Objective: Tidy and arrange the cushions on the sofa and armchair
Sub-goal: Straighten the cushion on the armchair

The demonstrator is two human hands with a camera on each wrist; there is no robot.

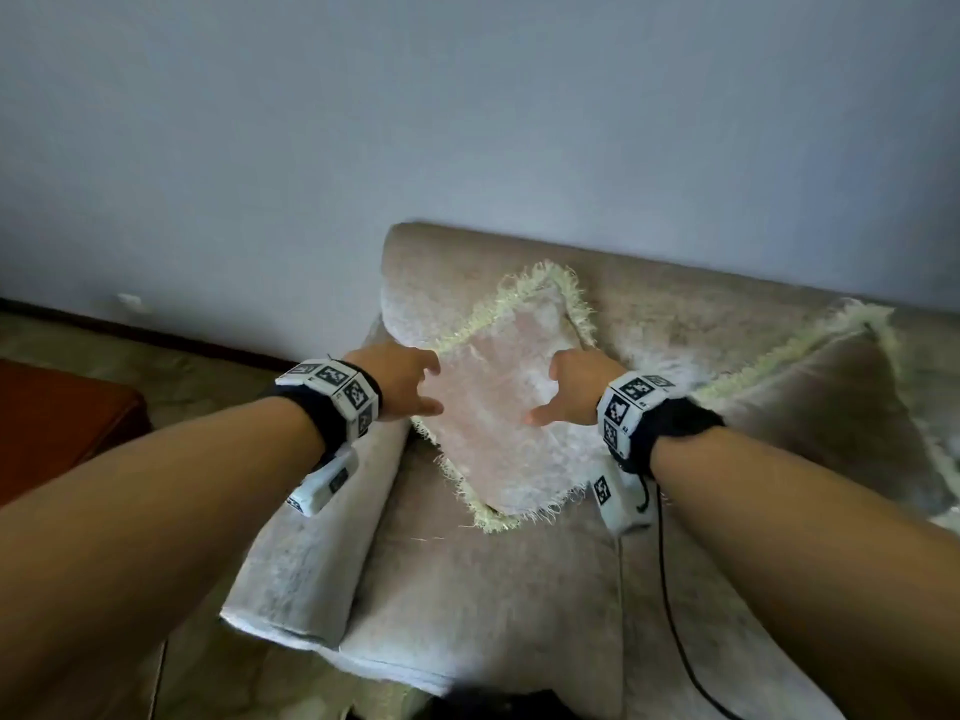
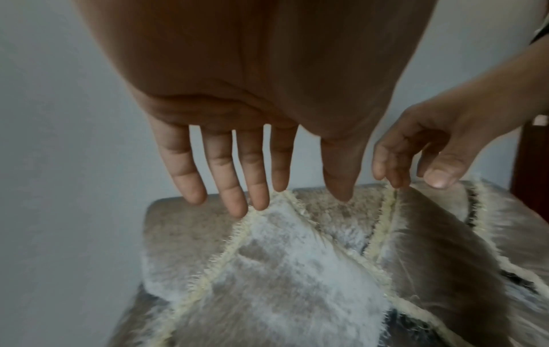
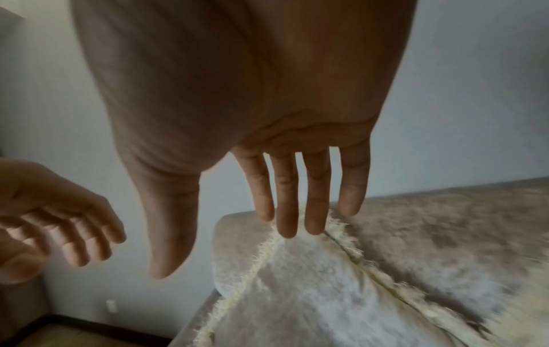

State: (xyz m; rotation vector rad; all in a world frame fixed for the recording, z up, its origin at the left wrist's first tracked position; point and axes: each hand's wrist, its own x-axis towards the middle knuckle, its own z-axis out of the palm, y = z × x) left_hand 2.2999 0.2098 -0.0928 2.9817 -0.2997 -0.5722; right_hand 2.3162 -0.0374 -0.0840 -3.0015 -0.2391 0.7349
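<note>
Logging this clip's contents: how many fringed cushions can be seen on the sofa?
2. One cushion leans in the sofa corner by the armrest, between both open hands. The other lies to its right, cut off by the frame edge. More may sit beyond view.

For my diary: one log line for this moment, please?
left hand: open | right hand: open | cushion: leaning on sofa corner | second cushion: right

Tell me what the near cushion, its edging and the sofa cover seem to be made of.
Near cushion: looks like soft velvety or chenille fabric, pale with a sheen; its nap shows light and dark patches.
Edging: cream fringe of frayed threads, probably yarn; loose strands stick out.
Sofa cover: similar beige plush cloth with mottled shading, possibly velour. Exact fibres cannot be told.
</note>
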